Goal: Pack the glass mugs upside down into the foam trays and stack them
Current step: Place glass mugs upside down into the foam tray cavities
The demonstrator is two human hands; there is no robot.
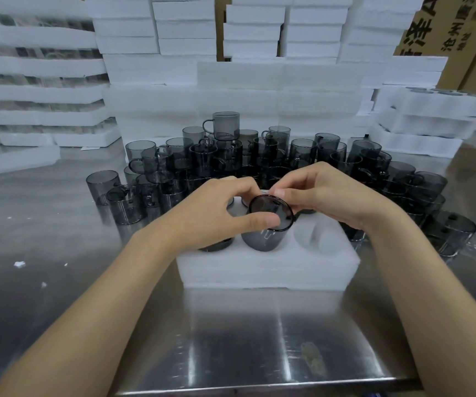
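Smoked grey glass mug (pixel 268 224), inverted, base up, centre of frame: seated in the middle pocket of the foam tray (pixel 268 267). My left hand (pixel 216 213) and right hand (pixel 325 193) both clamp its base rim. Second mug (pixel 216 245), left pocket, partly hidden under my left hand. Loose mugs (pixel 225 159), massed behind tray, mid frame. Stacked foam trays (pixel 231 81), upper frame. Steel surface (pixel 259 339), lower frame.

Cardboard carton (pixel 448 30), at 1 o'clock: large black print, partly cut off, reads "泽" and "A"; smaller characters beside read "沧州". Remaining print is illegible.
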